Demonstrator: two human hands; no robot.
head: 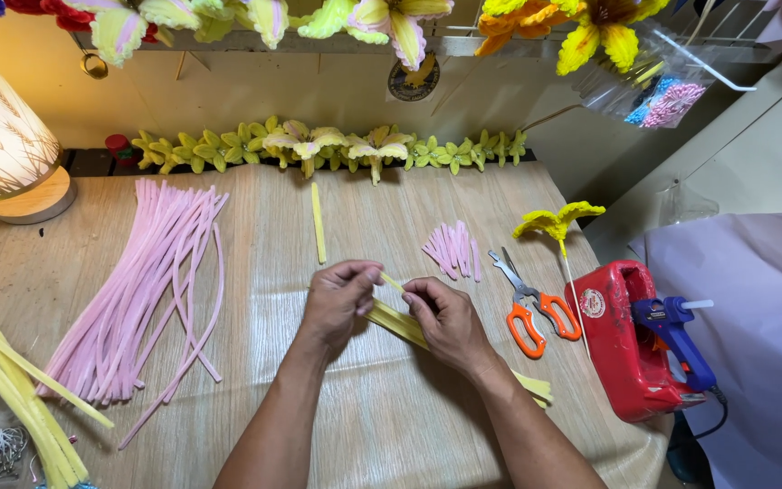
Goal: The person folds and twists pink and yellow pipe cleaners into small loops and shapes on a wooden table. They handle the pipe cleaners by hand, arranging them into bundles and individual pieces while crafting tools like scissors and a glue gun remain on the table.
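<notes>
We take the orange-handled scissors (pixel 529 308) on the table (pixel 373 426) as our landmark and read across from the far left.

Farthest from the scissors, at the table's left edge, lies a sheaf of long yellow stems (pixel 11 380), and beside it, nearer the scissors, a fanned pile of long pink stems (pixel 147 290); both piles look uncut. One single yellow stem (pixel 319 222) lies up and left of the scissors. Just left of the scissors' blades sits a small heap of short pink pieces (pixel 452 249), so we judge some cutting is done. Along the table's back edge runs a row of finished yellow-green flowers (pixel 328 145), and up and right of the scissors stands one yellow flower on a stick (pixel 556 223). We judge the work well begun, with plenty of material left.

Left of the scissors, our left hand (pixel 337 303) pinches narrowly, thumb to fingertips, on the upper end of a bundle of yellow strips (pixel 395 321). Our right hand (pixel 445 321), closer to the scissors, is closed around the same bundle lower down; the bundle's far end pokes out below the right wrist.

Right of the scissors rests a red stand (pixel 622 340) holding a blue glue gun (pixel 676 335).
</notes>
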